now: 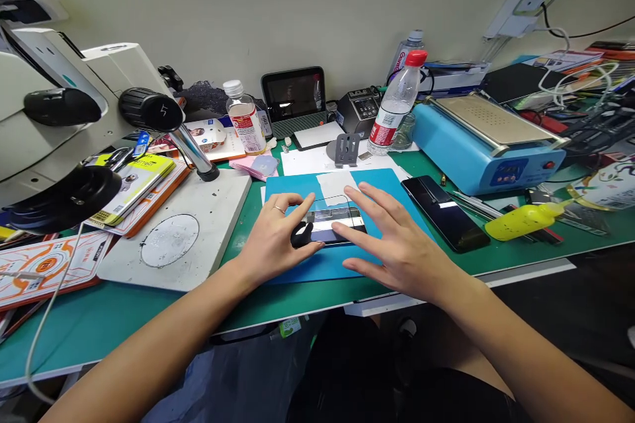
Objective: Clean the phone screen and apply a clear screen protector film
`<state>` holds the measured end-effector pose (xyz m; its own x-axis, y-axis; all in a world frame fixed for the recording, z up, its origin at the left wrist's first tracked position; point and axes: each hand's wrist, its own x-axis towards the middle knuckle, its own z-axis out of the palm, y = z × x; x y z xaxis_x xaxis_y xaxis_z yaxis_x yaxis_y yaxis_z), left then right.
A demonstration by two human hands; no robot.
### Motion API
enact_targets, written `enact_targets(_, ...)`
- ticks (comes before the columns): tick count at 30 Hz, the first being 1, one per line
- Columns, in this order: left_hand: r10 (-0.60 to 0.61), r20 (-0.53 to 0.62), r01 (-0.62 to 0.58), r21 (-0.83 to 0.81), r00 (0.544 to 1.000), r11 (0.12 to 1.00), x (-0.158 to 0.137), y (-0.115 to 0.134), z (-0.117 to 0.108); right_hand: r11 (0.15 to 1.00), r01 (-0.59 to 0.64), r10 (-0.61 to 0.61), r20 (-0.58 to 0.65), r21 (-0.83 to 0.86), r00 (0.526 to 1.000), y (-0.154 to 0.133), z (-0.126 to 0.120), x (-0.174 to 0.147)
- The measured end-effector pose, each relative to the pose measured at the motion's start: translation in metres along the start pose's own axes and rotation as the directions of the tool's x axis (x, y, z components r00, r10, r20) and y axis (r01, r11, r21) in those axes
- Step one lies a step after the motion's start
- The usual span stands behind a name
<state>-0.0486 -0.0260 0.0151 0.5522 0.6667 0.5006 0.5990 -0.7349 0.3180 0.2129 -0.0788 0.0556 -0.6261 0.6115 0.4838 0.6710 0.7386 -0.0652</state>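
A glossy phone-sized glass panel (328, 234) with a thin dark rim lies over the blue mat, reflecting light. My left hand (274, 231), with a ring on one finger, grips the panel's left end between thumb and fingers along its edges. Over the right end is my right hand (399, 244), fingers spread apart. Its index fingertip is at the panel's surface; whether it presses there I cannot tell. Behind the panel a white sheet (335, 186) lies on the blue mat (292, 185). To the right rests a dark phone (444, 213).
At left stand a microscope (64, 139) and its pale base (218, 211). Behind are a drink bottle (245, 119), a small phone stand (346, 150) and a red-capped bottle (394, 106). A blue heating plate machine (476, 145) and yellow squeeze bottle (520, 221) are at right.
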Motion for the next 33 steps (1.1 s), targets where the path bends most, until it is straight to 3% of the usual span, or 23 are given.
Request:
enact_targets(10, 0.01, 0.045, -0.01, 0.007, 0.999, 1.0, 0.001, -0.001, 0.0, 0.999, -0.037, 0.036, 0.016, 0.018, 0.999, 0.005, 0.01, -0.004)
enact_targets(17, 0.017, 0.07, -0.014, -0.048, 0.997, 0.999, -0.001, 0.0, 0.001, 0.972, -0.145, 0.136, 0.058, 0.187, 0.989, 0.019, 0.011, 0.004)
enact_targets(20, -0.029, 0.117, 0.036, -0.051, 0.993, 0.998, 0.002, -0.002, -0.002, 0.929, -0.248, 0.238, 0.07, 0.276, 0.969, 0.037, 0.008, -0.004)
enact_targets(25, -0.186, 0.225, 0.197, -0.027, 0.956, 0.98, 0.006, -0.007, -0.007, 0.769, -0.458, 0.45, 0.13, 0.447, 0.883, 0.065, 0.016, -0.026)
enact_targets(28, -0.208, 0.294, 0.211, 0.021, 0.933, 0.977, 0.006, -0.012, -0.016, 0.718, -0.473, 0.47, 0.145, 0.511, 0.871, 0.067, 0.023, -0.029)
enact_targets(33, -0.17, 0.391, 0.175, 0.022, 0.905, 0.984, 0.004, -0.024, -0.04, 0.72, -0.452, 0.426, 0.179, 0.527, 0.887, 0.061, 0.023, -0.014)
